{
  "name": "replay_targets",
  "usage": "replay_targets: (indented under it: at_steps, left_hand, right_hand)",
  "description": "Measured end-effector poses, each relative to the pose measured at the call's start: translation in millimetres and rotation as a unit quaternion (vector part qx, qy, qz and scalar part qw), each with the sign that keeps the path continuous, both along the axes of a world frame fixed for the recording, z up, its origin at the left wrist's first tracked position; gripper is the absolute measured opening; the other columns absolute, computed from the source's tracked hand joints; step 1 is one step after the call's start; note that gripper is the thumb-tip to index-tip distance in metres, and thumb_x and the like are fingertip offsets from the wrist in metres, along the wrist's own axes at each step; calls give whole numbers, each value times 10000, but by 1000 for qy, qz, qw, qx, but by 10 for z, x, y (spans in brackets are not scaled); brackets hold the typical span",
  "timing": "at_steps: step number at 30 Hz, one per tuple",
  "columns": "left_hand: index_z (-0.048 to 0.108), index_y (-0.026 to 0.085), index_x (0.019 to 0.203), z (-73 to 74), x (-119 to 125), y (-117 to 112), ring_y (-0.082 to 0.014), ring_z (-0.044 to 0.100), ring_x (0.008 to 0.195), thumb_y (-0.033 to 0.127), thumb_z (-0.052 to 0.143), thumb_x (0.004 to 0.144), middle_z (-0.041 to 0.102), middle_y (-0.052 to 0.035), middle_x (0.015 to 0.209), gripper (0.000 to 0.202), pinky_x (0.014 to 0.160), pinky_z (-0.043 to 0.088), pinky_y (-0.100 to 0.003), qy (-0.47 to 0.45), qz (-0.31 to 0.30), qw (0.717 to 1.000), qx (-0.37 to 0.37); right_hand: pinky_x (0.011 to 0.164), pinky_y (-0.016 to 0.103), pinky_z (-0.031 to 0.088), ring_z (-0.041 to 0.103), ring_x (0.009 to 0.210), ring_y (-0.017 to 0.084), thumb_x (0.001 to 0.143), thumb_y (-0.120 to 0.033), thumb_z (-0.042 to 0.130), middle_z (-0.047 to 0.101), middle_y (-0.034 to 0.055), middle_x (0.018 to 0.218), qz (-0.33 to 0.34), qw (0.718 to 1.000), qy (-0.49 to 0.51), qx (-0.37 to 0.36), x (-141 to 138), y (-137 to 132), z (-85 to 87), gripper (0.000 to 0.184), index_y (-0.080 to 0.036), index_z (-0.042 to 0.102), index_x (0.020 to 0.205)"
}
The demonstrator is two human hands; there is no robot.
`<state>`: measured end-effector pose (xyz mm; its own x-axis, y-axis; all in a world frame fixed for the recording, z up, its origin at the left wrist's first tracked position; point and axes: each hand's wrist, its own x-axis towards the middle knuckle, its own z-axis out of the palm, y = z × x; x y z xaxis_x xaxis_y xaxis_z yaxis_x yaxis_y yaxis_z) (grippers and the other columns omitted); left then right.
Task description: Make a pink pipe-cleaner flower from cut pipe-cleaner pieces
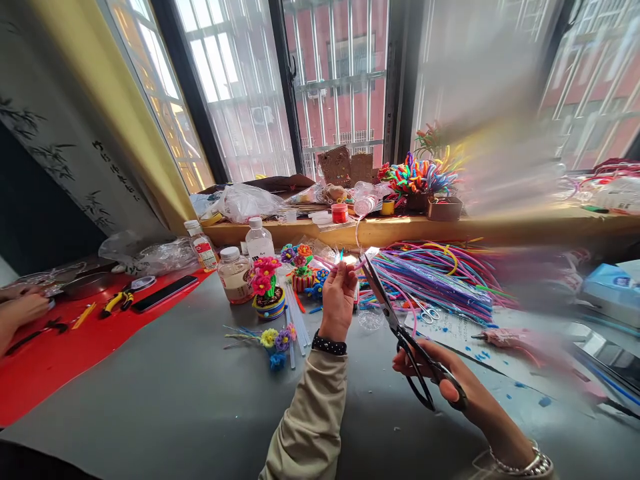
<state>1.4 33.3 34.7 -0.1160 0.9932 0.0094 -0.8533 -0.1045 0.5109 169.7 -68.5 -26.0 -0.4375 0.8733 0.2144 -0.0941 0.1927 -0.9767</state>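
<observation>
My left hand [339,293] is raised over the grey table [165,387], fingers pinched on a thin pink pipe cleaner [358,235] that curves upward. My right hand [440,373] grips the black handles of large scissors [395,320]. Their open blades point up to the pipe cleaner just right of my left fingers. Behind the blades lies a big pile of coloured pipe cleaners [435,273]. Small pipe-cleaner flowers [278,340] lie on the table left of my left wrist.
A flower pot craft [267,287] and bottles [235,273] stand at the table's middle. Another person's hand [25,308] rests on a red mat [75,347] at left, beside pliers [117,301] and a phone [165,293]. The window ledge [400,227] holds more crafts. A blue box [613,290] sits right.
</observation>
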Motion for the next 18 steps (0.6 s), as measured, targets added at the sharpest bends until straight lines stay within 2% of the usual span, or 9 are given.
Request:
replay_targets:
  at_steps: [5,9,18]
  left_hand:
    - [582,107,670,-5,8,-18,-19,524,462,105,524,740,575,12,567,91,460,430,-100,33,-27,999,31]
    - [588,97,691,-11,13,-27,-24,517,443,132,557,721,567,11,552,55,442,428,-103,61,-64,996,28]
    - [529,89,639,3,-2,-25,-24,485,460,147,385,827,524,-7,561,243,455,405,-118,-12,-103,995,9]
  right_hand:
    - [839,473,404,564,910,295,497,-677,548,600,122,958,15,998,58,-3,40,15,-66,676,-185,586,960]
    - [836,470,410,555,917,294,496,-683,543,599,120,960,3,997,75,-3,64,18,-91,693,-184,591,974]
    - [838,460,415,566,905,293,479,-669,567,605,120,962,-8,998,69,-6,56,16,-95,685,-180,585,959]
